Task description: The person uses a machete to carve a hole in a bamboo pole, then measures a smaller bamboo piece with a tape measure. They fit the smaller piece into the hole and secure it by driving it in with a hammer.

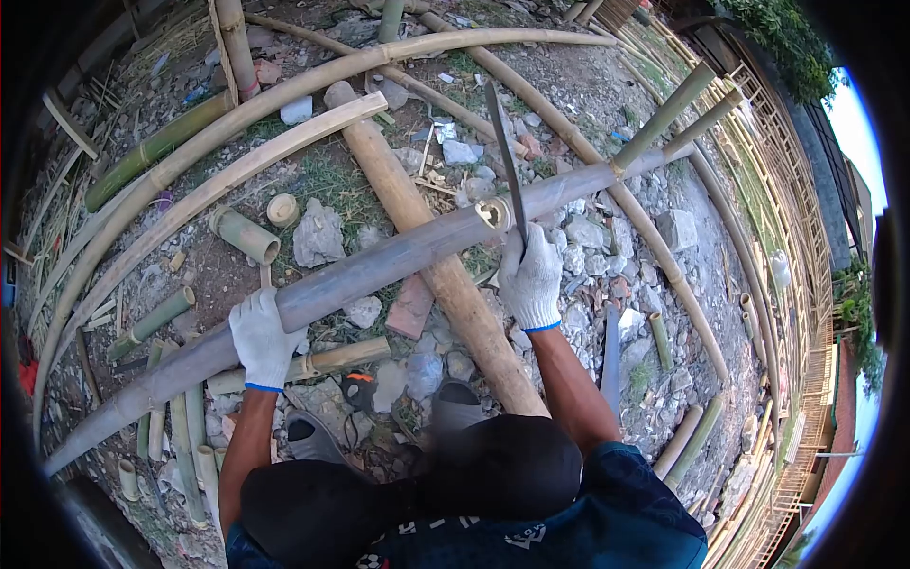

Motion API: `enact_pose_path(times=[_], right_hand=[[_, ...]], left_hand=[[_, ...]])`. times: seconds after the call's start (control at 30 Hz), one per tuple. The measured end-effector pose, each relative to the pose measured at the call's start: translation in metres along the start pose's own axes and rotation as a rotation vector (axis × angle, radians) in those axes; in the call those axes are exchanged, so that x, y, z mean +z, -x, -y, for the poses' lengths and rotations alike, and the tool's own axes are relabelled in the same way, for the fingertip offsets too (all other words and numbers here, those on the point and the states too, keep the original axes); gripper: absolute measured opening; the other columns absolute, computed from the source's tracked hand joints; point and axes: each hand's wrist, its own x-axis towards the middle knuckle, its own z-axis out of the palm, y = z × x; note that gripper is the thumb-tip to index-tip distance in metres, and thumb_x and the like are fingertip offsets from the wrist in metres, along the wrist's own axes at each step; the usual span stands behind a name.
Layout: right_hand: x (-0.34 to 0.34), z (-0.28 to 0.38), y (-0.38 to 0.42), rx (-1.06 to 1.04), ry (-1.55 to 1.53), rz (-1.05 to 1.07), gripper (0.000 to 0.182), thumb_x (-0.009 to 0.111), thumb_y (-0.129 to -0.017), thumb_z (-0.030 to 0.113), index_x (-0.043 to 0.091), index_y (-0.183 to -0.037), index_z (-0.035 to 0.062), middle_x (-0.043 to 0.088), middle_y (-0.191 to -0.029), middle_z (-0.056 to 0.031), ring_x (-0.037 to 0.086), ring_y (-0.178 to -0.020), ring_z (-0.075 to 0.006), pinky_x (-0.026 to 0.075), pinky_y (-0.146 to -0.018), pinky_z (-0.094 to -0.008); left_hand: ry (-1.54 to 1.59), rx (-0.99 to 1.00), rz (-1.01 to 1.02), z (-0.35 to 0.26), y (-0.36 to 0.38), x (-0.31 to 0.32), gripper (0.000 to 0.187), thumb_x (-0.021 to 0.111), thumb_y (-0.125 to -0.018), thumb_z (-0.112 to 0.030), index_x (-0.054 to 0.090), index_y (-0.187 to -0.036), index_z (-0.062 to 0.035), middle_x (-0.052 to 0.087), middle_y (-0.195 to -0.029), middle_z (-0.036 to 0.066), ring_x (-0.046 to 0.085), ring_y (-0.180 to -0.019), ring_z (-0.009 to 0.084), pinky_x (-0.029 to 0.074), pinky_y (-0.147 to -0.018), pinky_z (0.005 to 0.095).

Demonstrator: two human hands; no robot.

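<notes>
The gloved left hand [263, 339] is closed over the grey bamboo pole [379, 266], gripping it from above. The gloved right hand [531, 280] is wrapped tight around the handle of a long blade [505, 156] (its edge meets the pole's cut end). The pole lies across a thick tan bamboo log [427, 237] on the stony ground [588, 104], its long axis slanting from lower left to upper right.

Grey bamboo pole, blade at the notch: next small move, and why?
Probably draw the blade down into the notch on the grey bamboo pole. The right hand grips the handle, with the edge already meeting the notch, while the left hand pins the pole, which rests across a tan pole.
</notes>
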Motion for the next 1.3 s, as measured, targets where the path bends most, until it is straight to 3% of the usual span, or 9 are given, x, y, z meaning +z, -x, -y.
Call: enact_pose_path(times=[0.03, 0.13, 0.37, 0.47, 0.63, 0.73, 0.9, 1.1, 1.3], right_hand=[[0.010, -0.010, 0.006, -0.026, -0.026, -0.101, 0.011, 0.064, -0.098, 0.014, 0.067, -0.101, 0.0031, 0.064, -0.079, -0.0218, 0.063, -0.079, -0.0440, 0.049, -0.074, -0.0543], [0.038, -0.083, 0.030, -0.061, 0.354, 0.325, 0.021, 0.057, -0.103, 0.021, 0.065, -0.112, 0.0040, 0.070, -0.078, -0.0257, 0.072, -0.071, -0.0447, 0.056, -0.065, -0.0576], [0.025, -0.034, 0.013, -0.119, 0.124, 0.040, 0.020, 0.059, -0.101, 0.019, 0.064, -0.115, 0.0055, 0.069, -0.076, -0.0253, 0.071, -0.070, -0.0453, 0.056, -0.067, -0.0582], [0.035, -0.075, 0.022, -0.039, 0.337, 0.345, 0.017, 0.061, -0.101, 0.016, 0.064, -0.114, 0.0051, 0.067, -0.074, -0.0244, 0.070, -0.071, -0.0445, 0.055, -0.065, -0.0559], [0.010, -0.006, 0.005, -0.079, 0.085, 0.085, 0.017, 0.058, -0.102, 0.020, 0.063, -0.106, 0.0046, 0.069, -0.077, -0.0267, 0.071, -0.071, -0.0474, 0.056, -0.066, -0.0588], [0.044, -0.079, 0.029, -0.061, 0.295, 0.300, 0.017, 0.058, -0.102, 0.020, 0.062, -0.105, 0.0043, 0.069, -0.077, -0.0266, 0.071, -0.071, -0.0469, 0.056, -0.066, -0.0579], [0.012, -0.012, 0.007, -0.101, 0.267, 0.183, 0.017, 0.059, -0.102, 0.019, 0.062, -0.109, 0.0043, 0.068, -0.077, -0.0263, 0.071, -0.072, -0.0472, 0.055, -0.066, -0.0577], [0.021, -0.067, 0.027, -0.222, 0.356, 0.203, 0.019, 0.061, -0.102, 0.019, 0.062, -0.116, 0.0062, 0.069, -0.080, -0.0261, 0.071, -0.077, -0.0439, 0.056, -0.068, -0.0544], [0.014, -0.023, 0.016, -0.153, 0.160, 0.079, 0.014, 0.063, -0.097, 0.015, 0.068, -0.106, 0.0063, 0.067, -0.079, -0.0229, 0.071, -0.075, -0.0431, 0.056, -0.069, -0.0549]], left_hand=[[-0.016, 0.004, -0.007, -0.001, -0.001, -0.001, 0.086, 0.098, -0.058, -0.041, 0.058, -0.127, -0.0082, 0.068, -0.117, 0.010, 0.064, -0.114, 0.0274, 0.044, -0.102, 0.0429], [-0.021, 0.054, -0.060, 0.002, 0.006, 0.001, 0.087, 0.098, -0.058, -0.042, 0.058, -0.127, -0.0081, 0.068, -0.117, 0.010, 0.064, -0.114, 0.0275, 0.044, -0.102, 0.0428], [-0.010, 0.030, -0.035, -0.001, 0.002, 0.000, 0.088, 0.099, -0.057, -0.041, 0.058, -0.128, -0.0090, 0.067, -0.117, 0.009, 0.064, -0.113, 0.0272, 0.044, -0.102, 0.0432], [-0.009, 0.048, -0.045, 0.002, 0.003, -0.005, 0.087, 0.098, -0.057, -0.040, 0.058, -0.128, -0.0091, 0.067, -0.117, 0.008, 0.064, -0.113, 0.0271, 0.044, -0.102, 0.0430], [-0.018, 0.020, -0.033, 0.004, 0.004, 0.006, 0.090, 0.099, -0.055, -0.041, 0.057, -0.128, -0.0107, 0.067, -0.118, 0.007, 0.064, -0.115, 0.0261, 0.043, -0.103, 0.0430], [-0.031, 0.034, -0.038, 0.001, 0.002, 0.003, 0.089, 0.098, -0.056, -0.042, 0.057, -0.129, -0.0107, 0.067, -0.119, 0.007, 0.064, -0.115, 0.0259, 0.043, -0.104, 0.0433], [-0.009, 0.055, -0.085, 0.002, 0.001, 0.003, 0.088, 0.097, -0.058, -0.042, 0.056, -0.130, -0.0106, 0.066, -0.118, 0.007, 0.063, -0.115, 0.0259, 0.042, -0.105, 0.0429], [-0.022, 0.023, -0.059, 0.002, -0.005, 0.001, 0.088, 0.097, -0.059, -0.043, 0.055, -0.130, -0.0101, 0.066, -0.116, 0.007, 0.063, -0.114, 0.0259, 0.042, -0.105, 0.0427], [0.003, 0.029, -0.041, 0.001, 0.002, 0.002, 0.087, 0.097, -0.059, -0.040, 0.056, -0.129, -0.0105, 0.066, -0.117, 0.008, 0.063, -0.113, 0.0260, 0.042, -0.104, 0.0429]])
